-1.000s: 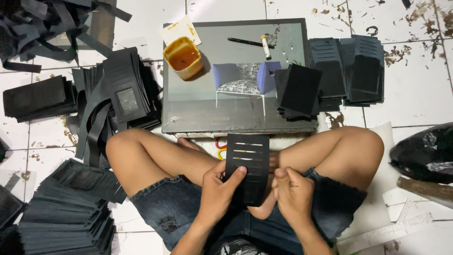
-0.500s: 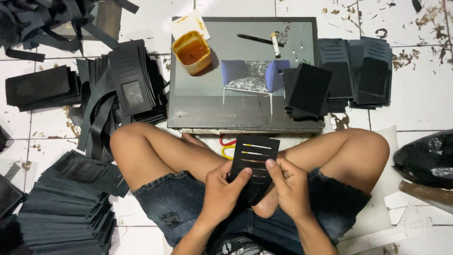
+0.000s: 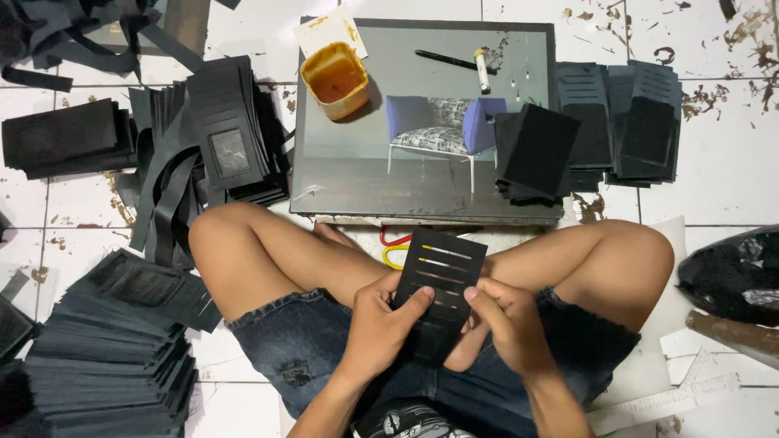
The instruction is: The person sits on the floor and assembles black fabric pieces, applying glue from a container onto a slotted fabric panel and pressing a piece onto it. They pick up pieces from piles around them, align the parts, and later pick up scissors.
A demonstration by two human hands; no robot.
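I sit cross-legged on a tiled floor and hold a black slotted card-holder panel (image 3: pixel 440 276) over my lap with both hands. My left hand (image 3: pixel 380 324) grips its left edge, thumb pressed on the front. My right hand (image 3: pixel 505 321) pinches its right edge, with the fingertips on the lower slots. Pale strips show along several of the panel's slots. Its lower part is hidden behind my hands.
A flat board with a chair picture (image 3: pixel 422 154) lies ahead, bearing a yellow glue tub (image 3: pixel 334 79), a brush (image 3: pixel 454 60) and a stack of black pieces (image 3: pixel 535 154). More black panel stacks lie at right (image 3: pixel 633 122), left (image 3: pixel 227 138) and lower left (image 3: pixel 114 357). A black bag (image 3: pixel 730 272) sits at right.
The panel has shifted slightly and tilted in my hands. My right fingers have moved from its lower edge up onto its right side.
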